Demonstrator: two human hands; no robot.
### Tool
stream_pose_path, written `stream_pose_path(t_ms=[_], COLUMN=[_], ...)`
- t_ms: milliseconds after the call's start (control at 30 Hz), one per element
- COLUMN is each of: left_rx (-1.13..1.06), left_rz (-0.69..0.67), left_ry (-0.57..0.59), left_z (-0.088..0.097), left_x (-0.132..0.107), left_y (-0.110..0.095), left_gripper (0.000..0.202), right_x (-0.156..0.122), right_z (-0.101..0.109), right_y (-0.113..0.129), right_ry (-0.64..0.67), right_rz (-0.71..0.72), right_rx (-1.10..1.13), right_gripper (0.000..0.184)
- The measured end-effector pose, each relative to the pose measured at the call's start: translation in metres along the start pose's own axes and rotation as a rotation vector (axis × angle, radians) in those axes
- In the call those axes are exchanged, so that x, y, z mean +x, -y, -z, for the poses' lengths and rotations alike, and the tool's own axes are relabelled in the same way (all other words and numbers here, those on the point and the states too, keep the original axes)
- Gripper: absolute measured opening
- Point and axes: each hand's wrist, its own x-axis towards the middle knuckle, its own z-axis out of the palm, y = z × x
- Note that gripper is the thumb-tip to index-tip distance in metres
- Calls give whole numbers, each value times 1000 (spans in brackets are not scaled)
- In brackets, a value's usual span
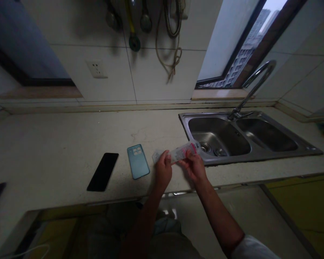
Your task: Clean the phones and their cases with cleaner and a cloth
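A clear plastic blister pack with a pink label (177, 152) lies across both of my hands, just above the counter's front edge. My left hand (163, 169) grips its left part, and my right hand (193, 167) pinches its right part. To the left, a teal phone in a case (138, 161) lies on the pale stone countertop (56, 144), close to my left hand. Farther left is a black smartphone (102, 172), lying screen up.
A steel double sink (240, 138) is set in the counter right behind the pack, with a curved chrome faucet (255, 86) at its back. Hoses hang on the tiled wall, above a wall socket (97, 68). Small colourful items sit at the far right.
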Motion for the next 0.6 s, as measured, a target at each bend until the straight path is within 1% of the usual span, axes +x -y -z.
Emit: stream_pose_path(t_ms=[100, 167, 267, 333, 367, 400, 433, 467, 533, 600], left_rx=[-68, -120, -183, -128, -43, 109, 309, 513, 882, 1142], left_rz=[-3, 7, 64, 54, 12, -62, -134, -176, -187, -156], left_ry=[25, 46, 118, 147, 129, 101, 83, 68, 82, 130], left_z=[-2, -3, 2, 10, 16, 21, 27, 32, 38, 39], left_x=[-3, -6, -5, 1, 5, 9, 13, 17, 25, 31], left_y=[-5, -9, -14, -15, -16, -16, -16, -17, -20, -24], left_gripper=[31, 31, 38, 41, 41, 40, 41, 46, 53, 54], right_x=[3, 4, 3, 1, 1, 1, 1, 1, 1, -1], right_z=[3, 4, 5, 6, 7, 8, 9, 11, 13, 14], right_y=[9, 15, 23, 30, 34, 38, 42, 45, 50, 52], right_ry=[-44, -51, 13, 41, 40, 33, 22, 10, -7, -10], right_rz=[-71, -79, -16, 37, 71, 110, 148, 183, 236, 260], right_rx=[83, 122, 122, 121, 125, 130, 134, 133, 109, 64], right_gripper=[25, 25, 32, 39, 40, 40, 40, 39, 37, 34])
